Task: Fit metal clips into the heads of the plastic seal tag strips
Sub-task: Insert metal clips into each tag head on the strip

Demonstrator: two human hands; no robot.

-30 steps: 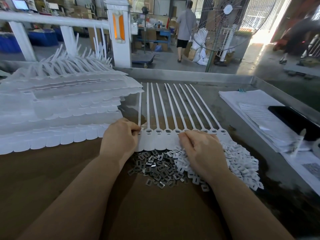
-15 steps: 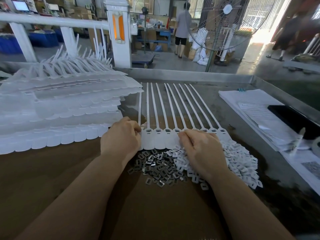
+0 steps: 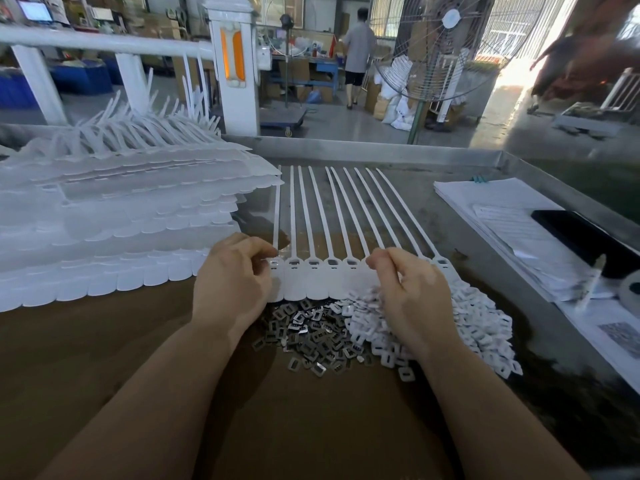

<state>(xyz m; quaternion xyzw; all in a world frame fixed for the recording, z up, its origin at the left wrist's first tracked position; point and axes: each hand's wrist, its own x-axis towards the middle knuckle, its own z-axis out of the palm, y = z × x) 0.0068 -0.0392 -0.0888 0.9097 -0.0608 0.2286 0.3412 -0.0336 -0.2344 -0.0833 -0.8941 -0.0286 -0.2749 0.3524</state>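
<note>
Mid-insertion, by my read: the joined sheet of seal tag strips (image 3: 322, 282) lies flat mid-desk, heads toward the near edge, tails fanning toward the far edge. Left hand (image 3: 230, 282) has its grip pinched shut at the leftmost head, apparently pressing a clip into the slot; the clip itself isn't resolvable. Right hand (image 3: 412, 296) has fingers curled at the row's right-side heads; can't tell if its grip holds a clip. The visible heads in between seem to show dark inserts, so they're likely already fitted. Next move calls for picking one clip from the metal clips (image 3: 308, 337) pile just nearside of the sheet and squaring it to the next slot. Clips: small, flat, shiny rectangular frames. White plastic caps (image 3: 481, 327) beside them: matte, same outline. Strips: smooth, translucent white, flexible. Stacked sheets (image 3: 114, 223) fill the desk's left side.
</note>
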